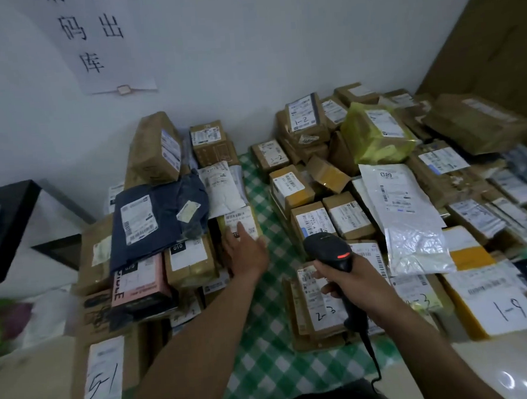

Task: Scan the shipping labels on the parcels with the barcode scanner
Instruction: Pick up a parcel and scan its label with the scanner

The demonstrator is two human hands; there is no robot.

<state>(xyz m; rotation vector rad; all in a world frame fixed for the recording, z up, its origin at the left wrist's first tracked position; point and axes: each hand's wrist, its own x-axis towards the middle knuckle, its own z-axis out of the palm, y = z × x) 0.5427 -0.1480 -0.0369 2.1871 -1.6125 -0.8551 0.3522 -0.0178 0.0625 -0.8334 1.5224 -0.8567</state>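
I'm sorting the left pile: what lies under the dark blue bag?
The dark blue bag overlaps a pink box and a brown carton labelled 010; whatever sits beneath its middle is covered.

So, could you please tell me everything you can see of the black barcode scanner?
The black plastic pistol-shaped barcode scanner is held in the air by the right hand, whose fingers curl round its handle. Its broad head points away towards the brown cardboard parcels, with a red-orange light strip glowing on top. A black cable trails from the handle's base towards the person.
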